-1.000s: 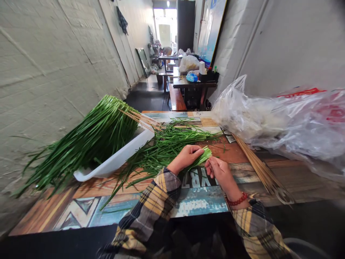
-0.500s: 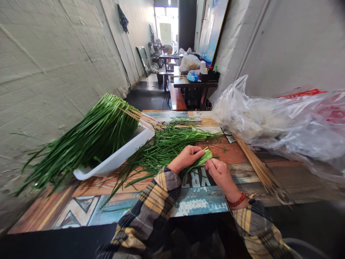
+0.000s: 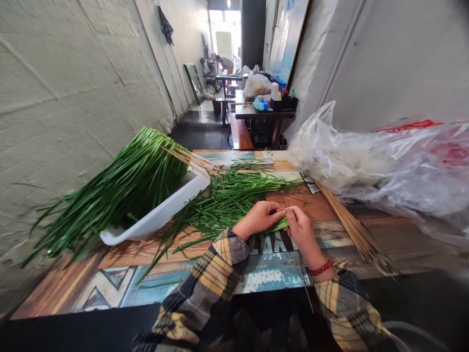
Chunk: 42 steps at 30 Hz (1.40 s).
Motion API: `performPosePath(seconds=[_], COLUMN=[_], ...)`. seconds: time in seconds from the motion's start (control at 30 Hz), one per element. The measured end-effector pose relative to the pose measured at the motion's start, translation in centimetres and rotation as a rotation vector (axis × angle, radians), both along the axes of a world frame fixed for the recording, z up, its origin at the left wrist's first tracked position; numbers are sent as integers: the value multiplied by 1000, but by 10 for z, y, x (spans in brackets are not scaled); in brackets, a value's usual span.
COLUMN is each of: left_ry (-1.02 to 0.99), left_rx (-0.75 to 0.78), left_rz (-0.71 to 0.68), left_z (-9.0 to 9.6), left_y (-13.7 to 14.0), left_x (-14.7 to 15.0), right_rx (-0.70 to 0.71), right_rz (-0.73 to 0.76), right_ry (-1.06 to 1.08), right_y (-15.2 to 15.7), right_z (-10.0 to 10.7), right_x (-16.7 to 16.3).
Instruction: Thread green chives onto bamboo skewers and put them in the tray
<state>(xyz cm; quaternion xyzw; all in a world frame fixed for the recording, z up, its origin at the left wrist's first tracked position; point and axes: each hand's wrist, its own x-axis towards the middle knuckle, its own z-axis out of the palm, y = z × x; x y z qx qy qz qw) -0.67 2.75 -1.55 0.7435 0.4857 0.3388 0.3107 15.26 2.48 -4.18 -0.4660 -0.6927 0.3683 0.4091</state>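
Note:
My left hand (image 3: 260, 218) is closed around a small bunch of garlic chives (image 3: 281, 225), whose pale cut ends point right. Against those ends press the pinched thumb and fingers of my right hand (image 3: 302, 232). A thin bamboo skewer (image 3: 308, 292) runs down from beneath the right palm past the table edge; its tip is hidden by the fingers. Loose chives (image 3: 220, 200) lie spread just beyond the left hand. Farther left, a thick stack of chives (image 3: 135, 181) rests on a white tray (image 3: 157, 217), with several skewers (image 3: 194, 160) sticking out of it.
A bundle of bamboo skewers (image 3: 346, 222) lies to the right on the patterned table (image 3: 274, 281). Behind it sprawls a clear plastic bag (image 3: 330, 151). White brick walls stand on both sides. Farther off are another table (image 3: 252, 111), a bench (image 3: 241, 131) and a bending person (image 3: 225, 63).
My right hand has turned and moved up over the chive ends, now touching the left fingers. More of the skewer shows below it. In the background, the person has become more visible.

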Motion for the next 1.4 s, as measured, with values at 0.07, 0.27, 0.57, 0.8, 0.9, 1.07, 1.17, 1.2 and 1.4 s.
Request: performPosePath(seconds=[0.07, 0.27, 0.57, 0.8, 0.9, 1.07, 1.17, 1.2, 1.4], left_ry=[22, 32, 26, 16, 19, 17, 10, 8, 27], left_rx=[0, -10, 32, 49, 47, 51, 37, 31, 28], left_rz=[-34, -48, 39, 61, 55, 38, 49, 69, 128], left_z=[2, 9, -2, -3, -5, -8, -9, -9, -13], left_y=[-1, -1, 4, 2, 2, 3, 4, 5, 8], left_x=[0, -11, -12, -12, -11, -10, -10, -10, -8], right_rx=[57, 182, -179, 90, 154, 107, -60, -124, -205], right_rz=[-43, -133, -61, -136, -148, -137, -108, -98, -105], right_ry=[-38, -127, 234, -78, -152, -38, 154, 216, 222], right_y=[1, 1, 4, 17, 18, 12, 8, 7, 6], right_z=[0, 0, 3, 2, -3, -4, -1, 0, 1], right_x=[0, 1, -4, -15, -13, -12, -14, -14, -16])
